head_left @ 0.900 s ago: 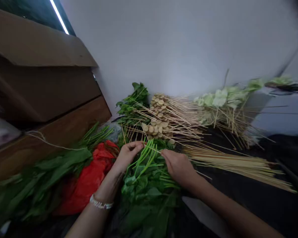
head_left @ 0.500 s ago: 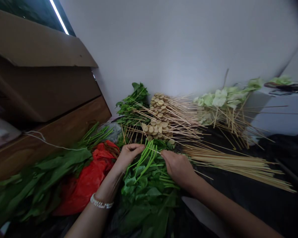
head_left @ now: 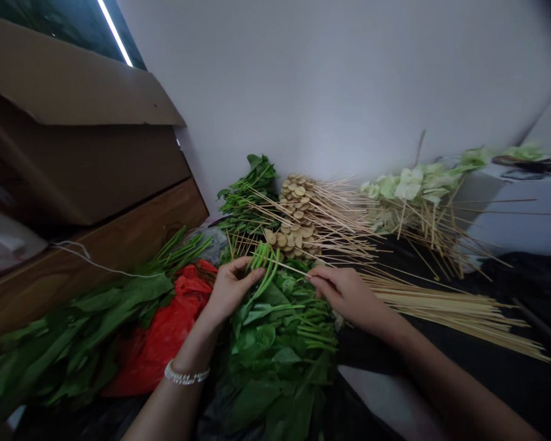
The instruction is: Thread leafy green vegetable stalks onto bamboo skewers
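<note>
Skewer [head_left: 297, 269] across green stems [head_left: 272, 274], from my remote seat
My left hand [head_left: 229, 292] pinches the stems; my right hand [head_left: 351, 298] has its fingers closed round the skewer, which slants away and left, crossing the stems just beside the left hand. Can't tell if they're pierced.

Bracelet [head_left: 186, 376] worn on left wrist [head_left: 206, 334]: pale, shiny beads [head_left: 177, 374], strung in what look like two close rows. Left hand [head_left: 229, 291] and right hand [head_left: 349, 297] are seen bare, forearms [head_left: 441, 364] uncovered.
</note>
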`<state>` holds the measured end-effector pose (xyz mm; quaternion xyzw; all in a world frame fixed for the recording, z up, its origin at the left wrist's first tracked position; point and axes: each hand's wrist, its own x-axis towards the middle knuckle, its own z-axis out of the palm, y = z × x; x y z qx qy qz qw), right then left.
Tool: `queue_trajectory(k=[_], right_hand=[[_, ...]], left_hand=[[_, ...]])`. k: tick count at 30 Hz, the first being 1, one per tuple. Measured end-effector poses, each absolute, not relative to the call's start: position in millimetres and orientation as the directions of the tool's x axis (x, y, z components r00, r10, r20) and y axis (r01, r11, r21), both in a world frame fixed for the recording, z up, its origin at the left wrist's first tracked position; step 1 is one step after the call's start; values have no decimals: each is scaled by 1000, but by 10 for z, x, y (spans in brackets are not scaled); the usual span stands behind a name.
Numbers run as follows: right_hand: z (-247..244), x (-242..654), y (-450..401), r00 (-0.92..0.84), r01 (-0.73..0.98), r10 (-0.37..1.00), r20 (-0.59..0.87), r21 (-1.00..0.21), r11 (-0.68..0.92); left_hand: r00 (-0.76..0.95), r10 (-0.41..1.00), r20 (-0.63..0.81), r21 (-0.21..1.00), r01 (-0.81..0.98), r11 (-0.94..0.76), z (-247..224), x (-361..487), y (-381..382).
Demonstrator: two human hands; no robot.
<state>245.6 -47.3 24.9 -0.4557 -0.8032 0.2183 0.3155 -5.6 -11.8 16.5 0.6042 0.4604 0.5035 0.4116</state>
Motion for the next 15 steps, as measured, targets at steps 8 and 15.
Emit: queue_trajectory(k=[8, 15], right_hand=[[551, 2787, -429, -399, 187, 916, 33, -975, 116], [965, 2824, -384, -219, -96, 941, 259, -965, 244]], left_hand=[[-400, 848, 348, 928, 19, -371, 160, -106, -42], [-243, 930, 274, 948, -97, -304, 22, -27, -24]])
